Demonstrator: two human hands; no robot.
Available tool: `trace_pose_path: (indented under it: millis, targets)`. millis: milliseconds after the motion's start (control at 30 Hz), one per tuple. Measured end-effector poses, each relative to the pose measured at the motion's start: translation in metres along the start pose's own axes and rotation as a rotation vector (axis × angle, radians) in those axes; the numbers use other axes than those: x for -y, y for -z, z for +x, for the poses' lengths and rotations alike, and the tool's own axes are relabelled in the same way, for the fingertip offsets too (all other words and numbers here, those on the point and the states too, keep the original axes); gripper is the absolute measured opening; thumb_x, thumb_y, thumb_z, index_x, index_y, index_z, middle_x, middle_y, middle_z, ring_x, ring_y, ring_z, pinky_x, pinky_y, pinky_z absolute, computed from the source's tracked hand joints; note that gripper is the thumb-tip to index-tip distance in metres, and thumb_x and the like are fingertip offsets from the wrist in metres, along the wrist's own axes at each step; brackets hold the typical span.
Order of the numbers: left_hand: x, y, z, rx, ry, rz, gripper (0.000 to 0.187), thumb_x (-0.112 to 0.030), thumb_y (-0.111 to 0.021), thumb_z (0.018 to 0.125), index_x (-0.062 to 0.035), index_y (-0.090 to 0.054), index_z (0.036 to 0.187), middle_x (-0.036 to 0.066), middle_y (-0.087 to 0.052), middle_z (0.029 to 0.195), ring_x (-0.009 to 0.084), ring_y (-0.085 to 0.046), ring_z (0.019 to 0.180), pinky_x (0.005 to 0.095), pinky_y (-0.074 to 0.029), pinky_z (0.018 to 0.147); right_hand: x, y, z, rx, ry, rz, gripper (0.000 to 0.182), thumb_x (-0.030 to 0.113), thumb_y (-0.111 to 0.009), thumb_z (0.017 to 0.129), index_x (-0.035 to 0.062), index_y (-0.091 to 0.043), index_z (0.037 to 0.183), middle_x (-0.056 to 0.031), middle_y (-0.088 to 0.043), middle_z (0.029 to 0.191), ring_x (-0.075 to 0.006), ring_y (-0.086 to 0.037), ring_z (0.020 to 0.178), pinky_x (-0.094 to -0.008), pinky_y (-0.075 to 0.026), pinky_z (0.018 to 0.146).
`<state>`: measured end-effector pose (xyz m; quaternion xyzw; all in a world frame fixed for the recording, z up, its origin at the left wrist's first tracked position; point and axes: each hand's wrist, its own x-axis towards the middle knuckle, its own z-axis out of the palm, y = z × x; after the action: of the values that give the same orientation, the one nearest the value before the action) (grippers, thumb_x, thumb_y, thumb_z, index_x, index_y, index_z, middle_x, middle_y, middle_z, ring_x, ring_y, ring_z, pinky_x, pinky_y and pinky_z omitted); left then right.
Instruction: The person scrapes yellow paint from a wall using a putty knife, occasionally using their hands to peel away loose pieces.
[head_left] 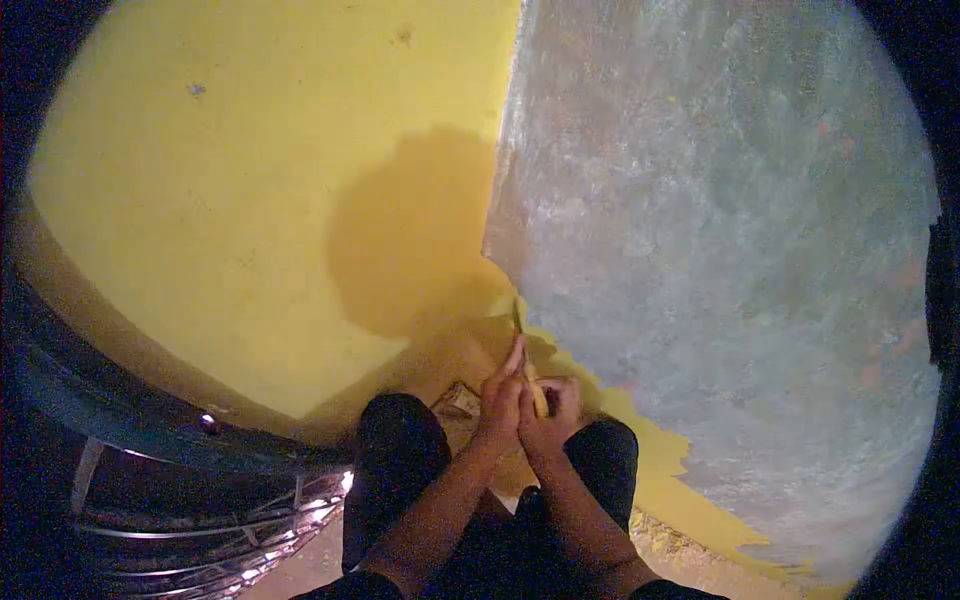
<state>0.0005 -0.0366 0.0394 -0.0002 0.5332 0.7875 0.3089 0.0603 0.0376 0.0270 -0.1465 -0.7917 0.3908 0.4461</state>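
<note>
Both my hands are closed together on a yellow-handled scraper [540, 399], low in the middle of the head view. Its thin, dark blade points away from me, with the tip against the border between a yellow coating [240, 170] and a bare grey surface [720, 200]. My left hand [498, 402] wraps the tool, one finger stretched along it towards the blade. Around the handle's near end is my right hand [550, 418]. The fingers partly hide the tool's middle. Near the blade, the coating's edge is ragged.
My knees, in dark trousers, flank the hands. A small pale piece [460, 402] lies by my left knee. Yellow crumbs [675, 545] are scattered at lower right. A dark curved rim [180, 425] bounds the surface at left, with metal bars [190, 535] below.
</note>
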Motion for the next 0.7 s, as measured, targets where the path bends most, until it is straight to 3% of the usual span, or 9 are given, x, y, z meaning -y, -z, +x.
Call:
trace_pose_path:
  millis: [67,133,233,367,400,467,500,567,700]
  targets:
    - [0.009,-0.004,0.0,0.119,-0.473,0.267,0.069,-0.009,-0.051,0.093,-0.0022,-0.033,0.16,0.016,-0.034,0.166,0.0219,-0.036,0.15,0.0308,-0.033,0.118,-0.004,0.013,-0.005,-0.056,0.125,-0.053,0.018,0.006,-0.074,0.088,0.0017,-0.063,0.101,-0.0162,-0.064,0.095,-0.0335,-0.064,0.086,-0.0416,-0.052,0.081]
    - [0.017,-0.014,-0.001,0.132,-0.474,0.206,0.069,-0.009,-0.051,0.093,-0.0023,-0.033,0.16,0.015,-0.034,0.166,0.0217,-0.035,0.15,0.0299,-0.033,0.117,0.01,0.025,0.005,-0.118,0.289,-0.092,0.021,0.004,-0.072,0.089,-0.0003,-0.065,0.108,-0.0195,-0.068,0.105,-0.0352,-0.066,0.092,-0.0423,-0.053,0.085]
    - [0.016,-0.029,-0.004,0.152,-0.469,0.088,0.07,-0.009,-0.051,0.094,-0.0025,-0.031,0.161,0.015,-0.033,0.166,0.0216,-0.034,0.151,0.0293,-0.034,0.117,0.01,0.03,0.015,-0.174,0.392,-0.173,0.022,0.003,-0.071,0.089,-0.0011,-0.064,0.109,-0.0194,-0.068,0.104,-0.0354,-0.066,0.091,-0.0419,-0.053,0.085]
    - [0.0,-0.032,-0.015,0.198,-0.352,-0.004,0.069,-0.01,-0.05,0.097,-0.0027,-0.028,0.162,0.015,-0.025,0.169,0.0221,-0.026,0.155,0.0318,-0.028,0.121,0.002,0.028,0.019,-0.205,0.356,-0.154,0.023,0.004,-0.071,0.089,-0.0016,-0.064,0.111,-0.0194,-0.068,0.105,-0.0352,-0.067,0.091,-0.0416,-0.053,0.086]
    - [0.004,-0.03,-0.008,0.195,-0.347,-0.007,0.069,-0.01,-0.05,0.097,-0.0027,-0.028,0.162,0.015,-0.025,0.169,0.0221,-0.026,0.155,0.0318,-0.028,0.121,0.007,0.03,0.026,-0.116,0.376,-0.152,0.024,0.003,-0.071,0.09,-0.0015,-0.064,0.112,-0.0194,-0.068,0.104,-0.0348,-0.067,0.092,-0.0413,-0.053,0.085]
    - [0.011,-0.025,0.006,0.2,-0.519,0.086,0.07,-0.016,-0.051,0.101,0.0001,-0.021,0.162,0.017,-0.019,0.171,0.0237,-0.019,0.157,0.033,-0.021,0.124,0.008,0.026,0.033,-0.022,0.388,-0.155,0.024,0.003,-0.071,0.09,-0.0014,-0.064,0.112,-0.0193,-0.067,0.103,-0.0343,-0.067,0.092,-0.041,-0.053,0.085]
    - [0.008,-0.025,0.008,0.2,-0.51,0.086,0.07,-0.016,-0.051,0.101,0.0001,-0.021,0.162,0.017,-0.019,0.171,0.0237,-0.019,0.157,0.033,-0.021,0.124,0.006,0.019,0.033,-0.033,0.294,-0.181,0.023,0.004,-0.07,0.09,-0.0012,-0.064,0.112,-0.0195,-0.067,0.102,-0.0336,-0.067,0.092,-0.0412,-0.053,0.084]
    - [0.001,-0.025,0.013,0.164,-0.317,-0.024,0.073,-0.023,-0.051,0.104,0.0036,-0.016,0.162,0.019,-0.017,0.171,0.0264,-0.013,0.158,0.0354,-0.014,0.126,0.003,0.008,0.036,-0.041,0.198,-0.209,0.023,0.004,-0.07,0.09,-0.0011,-0.064,0.112,-0.0197,-0.067,0.102,-0.0329,-0.067,0.093,-0.0414,-0.053,0.084]
    - [0.018,-0.015,0.025,0.162,-0.371,0.063,0.074,-0.025,-0.052,0.104,0.0047,-0.015,0.162,0.022,-0.018,0.17,0.0286,-0.014,0.158,0.0373,-0.014,0.126,-0.035,-0.003,0.021,-0.093,0.214,-0.064,0.025,0.009,-0.072,0.091,0.0001,-0.062,0.111,-0.0168,-0.066,0.101,-0.0292,-0.065,0.094,-0.0411,-0.052,0.086]
